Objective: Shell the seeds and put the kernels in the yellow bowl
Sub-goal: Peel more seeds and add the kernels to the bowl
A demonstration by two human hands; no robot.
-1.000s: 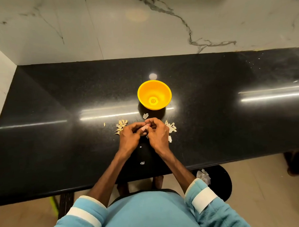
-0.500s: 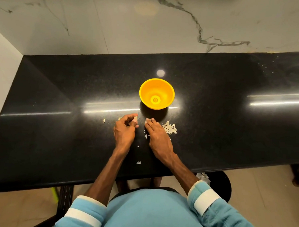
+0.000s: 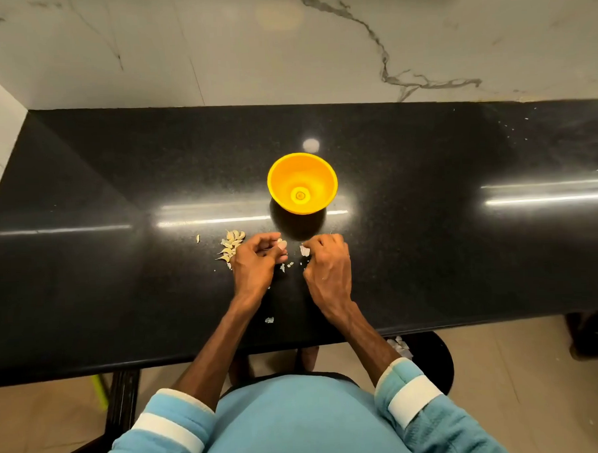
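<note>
The yellow bowl (image 3: 302,183) stands upright on the black countertop (image 3: 122,285), just beyond my hands. My left hand (image 3: 254,262) has its fingers curled and pinches a pale seed (image 3: 282,243) at the fingertips. My right hand (image 3: 328,262), a short gap to the right, has curled fingers and pinches a whitish shell piece (image 3: 304,250). A pile of unshelled seeds (image 3: 231,245) lies just left of my left hand, partly hidden by it. Small shell bits (image 3: 287,266) lie between the hands.
One stray seed (image 3: 198,238) lies left of the pile and a shell fragment (image 3: 269,319) near the front edge. A marble wall backs the counter. Below the edge a black stool (image 3: 433,361) carries shell scraps (image 3: 398,345).
My hands, joined around one seed a second ago, have parted. The right hand, flat on the counter half a second ago, now curls on a shell piece; the seed pile shows again.
</note>
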